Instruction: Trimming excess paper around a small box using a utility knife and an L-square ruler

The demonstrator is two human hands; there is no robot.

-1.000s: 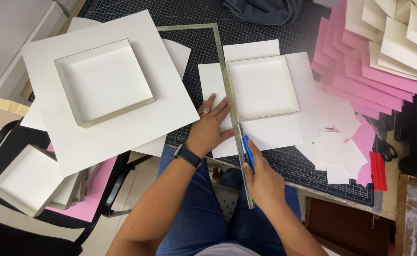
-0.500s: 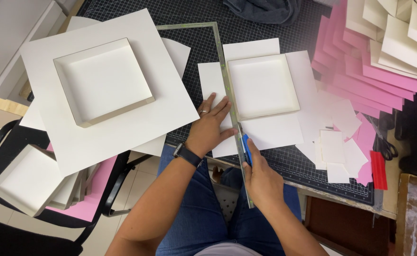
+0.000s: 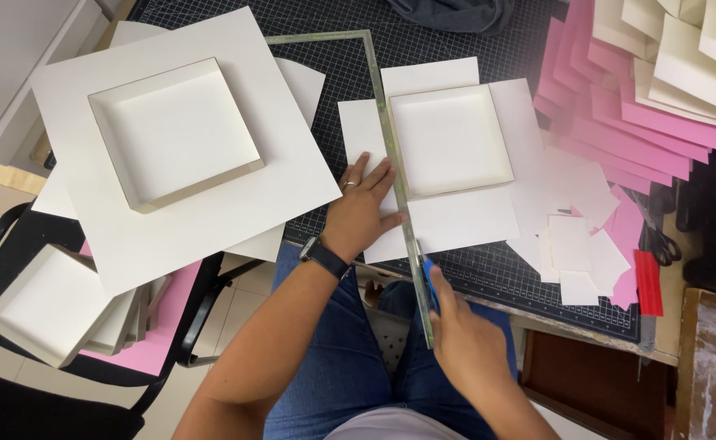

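Note:
My left hand [image 3: 364, 209] presses flat on a long metal L-shaped ruler [image 3: 390, 155] and on the white paper [image 3: 464, 220] beneath it. A shallow white square tray [image 3: 449, 138] sits glued in the middle of that paper, just right of the ruler. My right hand [image 3: 465, 344] grips a blue cutter [image 3: 429, 281] whose tip rests against the ruler's right edge at the paper's near border. A dark watch is on my left wrist.
A black gridded cutting mat [image 3: 496, 277] covers the table. A larger white sheet with a square tray [image 3: 175, 134] lies at left. Pink and cream sheets [image 3: 643, 90] fan out at right, white offcuts [image 3: 574, 244] and a red cutter [image 3: 648, 283] near them. More trays [image 3: 40, 305] rest on a chair.
My right hand with the blue cutter has slid slightly nearer along the ruler. The left hand stays pressed on the ruler.

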